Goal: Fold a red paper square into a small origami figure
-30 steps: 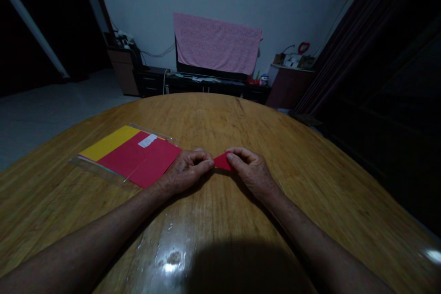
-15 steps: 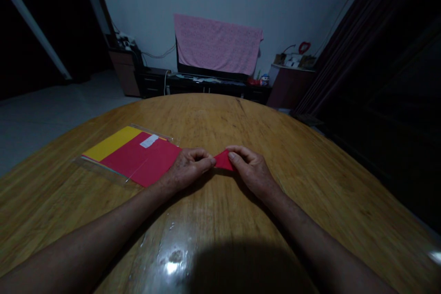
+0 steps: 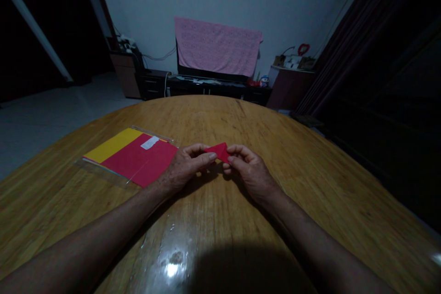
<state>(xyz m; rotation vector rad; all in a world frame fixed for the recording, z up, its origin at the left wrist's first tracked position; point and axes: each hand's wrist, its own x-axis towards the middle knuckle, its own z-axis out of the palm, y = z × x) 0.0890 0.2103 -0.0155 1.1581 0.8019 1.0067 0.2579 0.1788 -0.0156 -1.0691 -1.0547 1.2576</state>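
Observation:
A small piece of folded red paper (image 3: 221, 150) is held between my two hands, just above the wooden table (image 3: 220, 211). My left hand (image 3: 189, 163) pinches its left end, with the thumb on top and the fingers behind. On the right side, my right hand (image 3: 250, 168) grips the paper's edge between thumb and fingers. Parts of the paper are covered by the fingertips. Beside my left hand lies a clear packet of coloured paper (image 3: 138, 158), red and yellow sheets showing, with a white label on it. My left wrist overlaps the packet's right corner.
The round table's far edge faces a low black cabinet (image 3: 155, 85). Behind it stands a screen draped with a pink cloth (image 3: 218, 46). A side cabinet (image 3: 291, 87) with small items is at the right, near a dark curtain (image 3: 330, 55).
The folded red paper has been raised and turned slightly, so more of its face shows. My left hand has shifted its grip, its thumb now lying along the paper's left end.

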